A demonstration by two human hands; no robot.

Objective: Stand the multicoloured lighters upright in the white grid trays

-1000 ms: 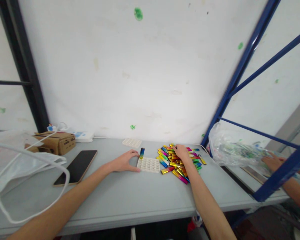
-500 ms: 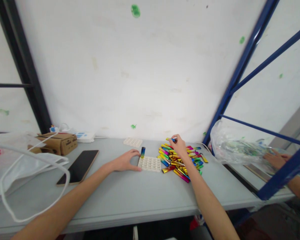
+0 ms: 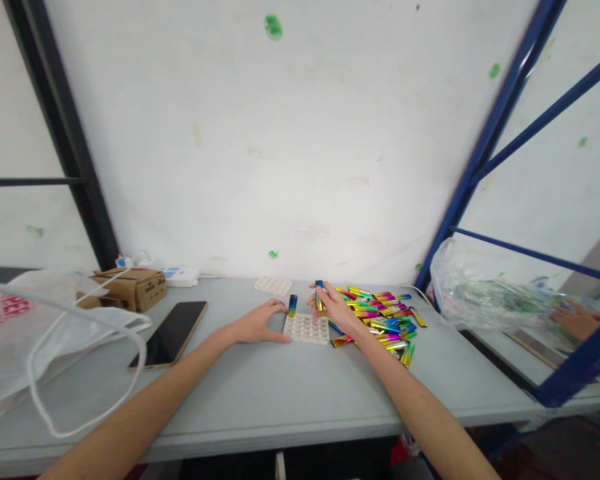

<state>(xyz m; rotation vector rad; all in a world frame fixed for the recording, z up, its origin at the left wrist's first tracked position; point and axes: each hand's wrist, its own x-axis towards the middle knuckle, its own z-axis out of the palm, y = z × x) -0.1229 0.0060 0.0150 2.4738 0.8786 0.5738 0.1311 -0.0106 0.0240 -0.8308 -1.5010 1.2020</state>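
Right hand (image 3: 336, 308) pinches a tube (image 3: 319, 295) upright over the tray (image 3: 307, 329); left hand (image 3: 257, 327) grips nothing, its loose fingers resting against the tray's left edge.

A standing tube (image 3: 293, 305) occupies the tray's back-left corner, near the held one. A sideways brush could tip it, I'd say, and the light tray might skid. The pile (image 3: 385, 317) lies just beside the tray's right side and could snag the wrist. The table (image 3: 280, 387) is open in front, with the phone (image 3: 173, 323) well off left.
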